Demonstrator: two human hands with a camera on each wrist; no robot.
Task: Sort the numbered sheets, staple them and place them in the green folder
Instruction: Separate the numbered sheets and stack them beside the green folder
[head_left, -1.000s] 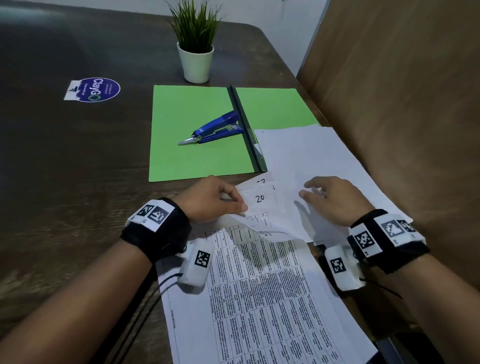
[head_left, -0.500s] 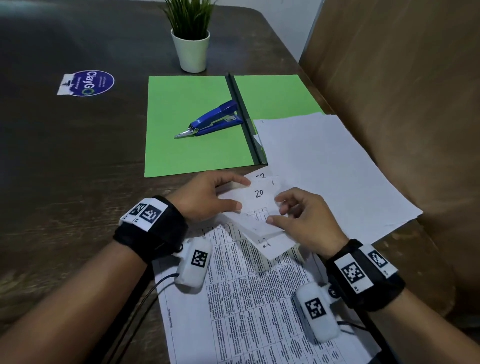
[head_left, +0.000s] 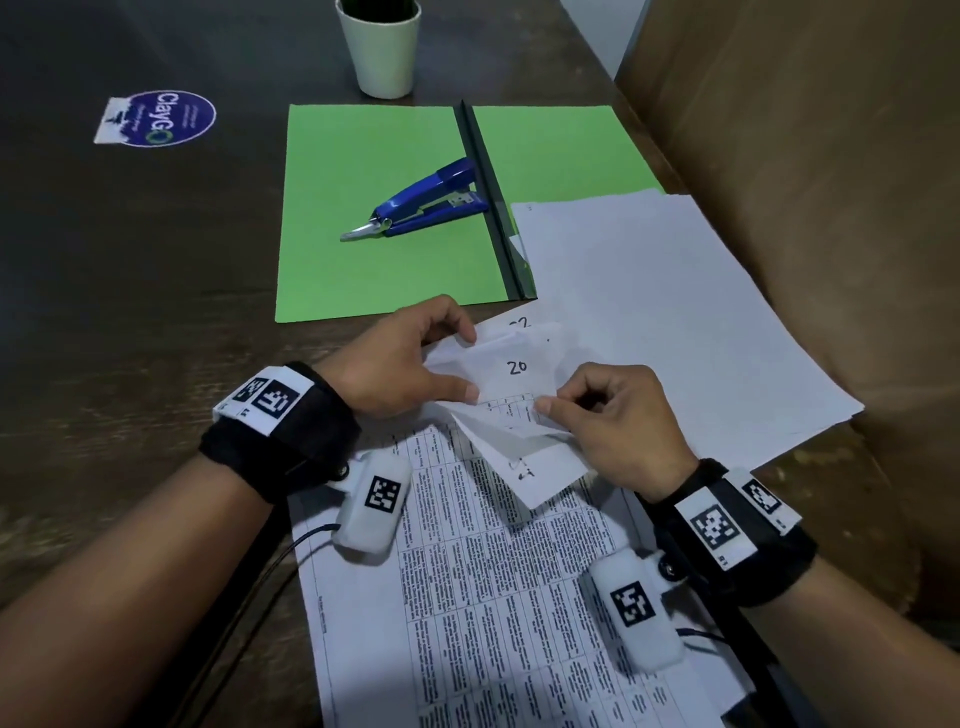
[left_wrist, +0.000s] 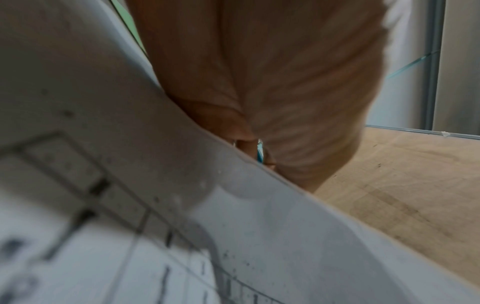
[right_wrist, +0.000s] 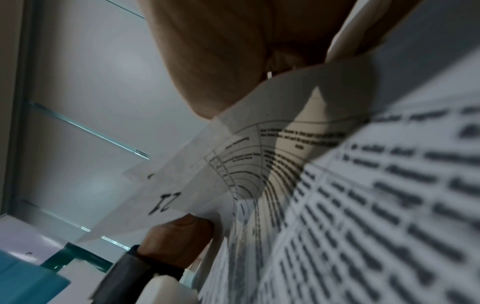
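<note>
A stack of printed, numbered sheets lies in front of me with its top corners curled back and fanned. My left hand pinches the turned-back corners, and the one marked 20 faces up. My right hand pinches the corner of a sheet just below it, marked 21. The green folder lies open beyond the hands, with a blue stapler resting on its left half. In the wrist views only palms and paper show up close.
Blank white sheets lie to the right, overlapping the folder's right half. A white plant pot stands behind the folder, and a blue round sticker is on the dark table. A brown wall closes the right side.
My right hand has moved left off the blank sheets to the fanned corners and now pinches one sheet's corner. My left hand keeps its hold on the corners.
</note>
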